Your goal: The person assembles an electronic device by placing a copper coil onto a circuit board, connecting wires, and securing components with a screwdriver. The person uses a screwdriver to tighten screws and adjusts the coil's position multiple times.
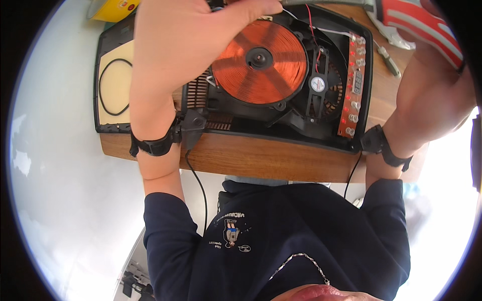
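**Both Hands at the Far Side of an Opened Cooker (296,136)**

We have the cooker lying open along the near edge of the tabletop (261,159), its left end by the near left corner. Our left hand (173,50) reaches across its left part, the thumb stretched rightward above the coil (273,83) and next to the grey shaft of the tool (419,22). Its other fingers run out of view, so we cannot tell how far they are closed or whether they hold anything. Our right hand (434,88), beyond the cooker's right end, has its fingers around the tool's red-and-grey handle, though we see little of them.

Right of the coil sit the fan (319,93) and the control strip (349,103); a red wire (310,22) hangs above the fan. Beyond the strip, towards the tabletop's right edge, lies a screwdriver (389,61).
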A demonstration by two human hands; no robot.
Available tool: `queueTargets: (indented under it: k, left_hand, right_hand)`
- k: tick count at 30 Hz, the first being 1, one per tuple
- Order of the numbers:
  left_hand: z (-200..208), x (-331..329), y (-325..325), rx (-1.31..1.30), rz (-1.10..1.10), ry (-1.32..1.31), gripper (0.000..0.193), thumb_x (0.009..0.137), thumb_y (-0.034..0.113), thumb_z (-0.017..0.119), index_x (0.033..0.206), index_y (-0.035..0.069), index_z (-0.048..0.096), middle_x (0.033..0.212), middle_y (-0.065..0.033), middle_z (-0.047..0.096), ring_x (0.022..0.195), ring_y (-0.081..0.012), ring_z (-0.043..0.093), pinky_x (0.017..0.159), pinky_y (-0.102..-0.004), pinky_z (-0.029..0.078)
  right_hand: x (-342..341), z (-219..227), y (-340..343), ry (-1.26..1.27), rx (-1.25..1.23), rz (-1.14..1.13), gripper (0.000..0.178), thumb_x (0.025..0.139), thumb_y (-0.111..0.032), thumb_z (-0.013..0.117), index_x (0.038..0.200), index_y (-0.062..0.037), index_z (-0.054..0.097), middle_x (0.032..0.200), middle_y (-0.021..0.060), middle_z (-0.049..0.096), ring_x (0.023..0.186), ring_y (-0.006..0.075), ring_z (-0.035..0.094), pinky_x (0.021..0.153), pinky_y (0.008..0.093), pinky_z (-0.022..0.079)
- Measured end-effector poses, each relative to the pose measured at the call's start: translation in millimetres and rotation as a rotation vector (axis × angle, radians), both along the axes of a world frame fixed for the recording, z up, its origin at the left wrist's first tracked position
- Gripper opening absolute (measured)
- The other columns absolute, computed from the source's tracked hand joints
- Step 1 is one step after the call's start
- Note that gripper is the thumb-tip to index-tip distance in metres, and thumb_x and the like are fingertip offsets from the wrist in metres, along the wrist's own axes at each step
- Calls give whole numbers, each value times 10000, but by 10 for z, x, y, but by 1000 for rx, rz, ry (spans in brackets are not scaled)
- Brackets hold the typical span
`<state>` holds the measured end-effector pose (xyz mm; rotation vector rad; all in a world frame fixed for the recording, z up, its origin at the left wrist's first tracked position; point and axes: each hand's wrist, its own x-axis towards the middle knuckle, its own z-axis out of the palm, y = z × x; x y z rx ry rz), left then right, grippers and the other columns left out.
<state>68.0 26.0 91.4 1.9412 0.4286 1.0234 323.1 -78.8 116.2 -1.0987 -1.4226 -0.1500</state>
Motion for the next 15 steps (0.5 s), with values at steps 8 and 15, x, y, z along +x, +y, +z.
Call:
queueTargets:
  k: [8,15]
  left_hand:
    - [240,-246,118,78,29,279,151,847,-30,752,951,-28,643,835,-77,680,770,-134,658,724,-274,538]
    - [-467,-532,482,8,91,372,150,849,8,777,924,34,651,844,10,682,795,-101,639,762,-267,530]
  right_hand:
    - [-526,368,200,-16,-328,185,389,1002,-306,707,1181,-3,542,935,26,631,858,76,606,771,235,521]
    - [-907,543,655,-27,-734,602,378,1001,-294,725,1170,-15,532,976,24,593,899,75,587,792,235,518]
